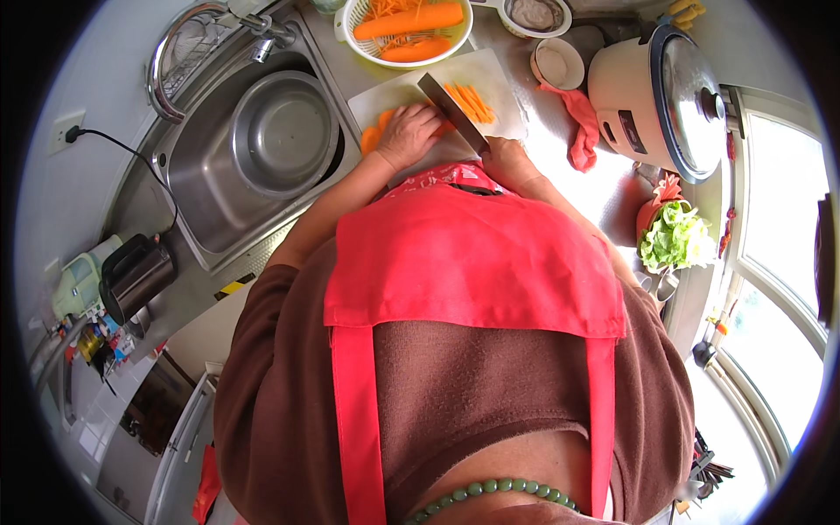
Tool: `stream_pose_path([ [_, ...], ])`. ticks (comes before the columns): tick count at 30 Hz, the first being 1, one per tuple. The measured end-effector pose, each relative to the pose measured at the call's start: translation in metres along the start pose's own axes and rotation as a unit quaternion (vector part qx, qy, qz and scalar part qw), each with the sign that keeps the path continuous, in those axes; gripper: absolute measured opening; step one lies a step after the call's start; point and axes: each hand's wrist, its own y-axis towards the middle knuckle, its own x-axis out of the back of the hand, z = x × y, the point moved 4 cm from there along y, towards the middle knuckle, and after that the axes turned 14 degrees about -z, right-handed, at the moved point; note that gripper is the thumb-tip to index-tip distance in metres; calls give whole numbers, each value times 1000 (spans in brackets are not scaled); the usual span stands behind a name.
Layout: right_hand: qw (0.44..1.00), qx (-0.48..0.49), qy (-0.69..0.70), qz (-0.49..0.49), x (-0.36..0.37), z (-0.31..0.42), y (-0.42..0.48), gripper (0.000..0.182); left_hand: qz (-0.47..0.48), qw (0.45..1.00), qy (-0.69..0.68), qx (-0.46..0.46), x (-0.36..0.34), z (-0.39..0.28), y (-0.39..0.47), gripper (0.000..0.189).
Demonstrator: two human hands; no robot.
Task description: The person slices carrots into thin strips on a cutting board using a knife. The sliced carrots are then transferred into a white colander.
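Observation:
My right hand (506, 161) grips the handle of a kitchen knife with a broad, dark blade (454, 113). The blade slants across a white cutting board (502, 72). To its left, my left hand (411, 134) holds down carrot slices (444, 128) with bent fingers close to the blade; the hand hides most of them. More flat carrot slices (371, 136) lie on the board to the left of that hand. Thin carrot strips (470, 103) rest in a small pile on the board, on the knife's right side.
Behind the board stands a white colander (346, 29) with whole and shredded carrot. A steel basin (244, 157) sits in the sink (197, 216) at left. At right are a small bowl (558, 63), a red cloth (583, 134), a rice cooker (630, 98) and leafy greens (676, 236).

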Motion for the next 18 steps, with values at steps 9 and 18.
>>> stream_pose_path([
  [9, 999, 47, 5, 4, 12, 0, -11, 29, -19, 1000, -4, 2, -1, 1, -3, 41],
  [18, 1000, 17, -6, 8, -5, -5, 2, 27, -11, 1000, -7, -2, 2, -1, 1, 40],
])
